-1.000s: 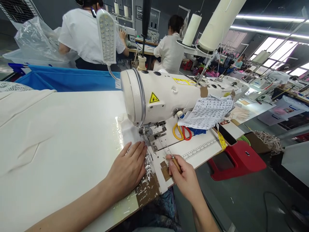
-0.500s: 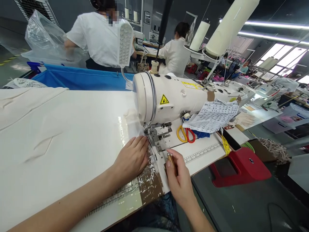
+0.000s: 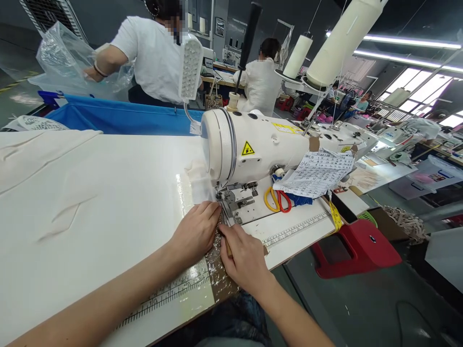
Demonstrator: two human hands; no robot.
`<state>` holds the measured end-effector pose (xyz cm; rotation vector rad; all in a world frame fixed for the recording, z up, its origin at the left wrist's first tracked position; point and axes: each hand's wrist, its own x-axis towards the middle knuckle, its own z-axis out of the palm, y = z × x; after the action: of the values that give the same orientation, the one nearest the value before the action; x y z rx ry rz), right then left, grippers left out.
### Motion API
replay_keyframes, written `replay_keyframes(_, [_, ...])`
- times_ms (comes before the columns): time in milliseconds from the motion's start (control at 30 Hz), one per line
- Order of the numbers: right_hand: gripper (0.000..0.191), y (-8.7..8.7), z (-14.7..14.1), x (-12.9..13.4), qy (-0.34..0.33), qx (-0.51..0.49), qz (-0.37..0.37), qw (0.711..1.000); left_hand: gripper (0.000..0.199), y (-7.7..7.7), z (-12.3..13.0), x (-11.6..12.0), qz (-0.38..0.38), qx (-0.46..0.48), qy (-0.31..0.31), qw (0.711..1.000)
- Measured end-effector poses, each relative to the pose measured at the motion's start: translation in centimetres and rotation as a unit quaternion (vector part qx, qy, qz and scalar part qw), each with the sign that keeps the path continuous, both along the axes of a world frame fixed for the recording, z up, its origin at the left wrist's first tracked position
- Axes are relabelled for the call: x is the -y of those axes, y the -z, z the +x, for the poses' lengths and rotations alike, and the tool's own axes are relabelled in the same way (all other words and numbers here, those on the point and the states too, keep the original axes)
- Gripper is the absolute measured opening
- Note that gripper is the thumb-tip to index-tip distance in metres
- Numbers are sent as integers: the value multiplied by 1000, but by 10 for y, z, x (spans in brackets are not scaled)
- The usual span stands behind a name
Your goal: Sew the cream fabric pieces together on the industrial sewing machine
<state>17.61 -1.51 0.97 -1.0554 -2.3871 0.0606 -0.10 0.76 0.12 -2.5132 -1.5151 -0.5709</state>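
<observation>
A white sewing machine (image 3: 260,144) stands before me, with its presser foot and needle area (image 3: 226,195) low at its left end. My left hand (image 3: 197,229) is closed just in front of the needle area, knuckles up, on a piece of white fabric (image 3: 201,185) that shows behind the foot. Most of what lies under those fingers is hidden. Beside it, my right hand (image 3: 244,255) is closed round a small wooden-handled tool (image 3: 228,248), its fingertips close to the left hand and the metal guide. The tool's tip is hidden.
Yellow-and-red-handled scissors (image 3: 278,200) lie right of the needle area, below a handwritten paper sheet (image 3: 318,171). Pale fabric (image 3: 39,149) lies on the table's left. A blue cloth bin (image 3: 123,115) stands behind; a red stool (image 3: 365,250) is at right. Two people work beyond.
My right hand has moved left with the wooden-handled tool, up close to my left hand. The left hand has barely shifted. A person behind has raised an arm over the plastic bag.
</observation>
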Motion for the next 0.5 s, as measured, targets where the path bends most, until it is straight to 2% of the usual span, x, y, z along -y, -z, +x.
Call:
replay_keyframes(367, [26,-4,-3,2,20,79,4,997,39,3,-1,0,5,20,-6,1000])
replay_keyframes(500, [34,-7,-9,3,42,132,-11,990,41,4,-5,-4,-4,35,-8,999])
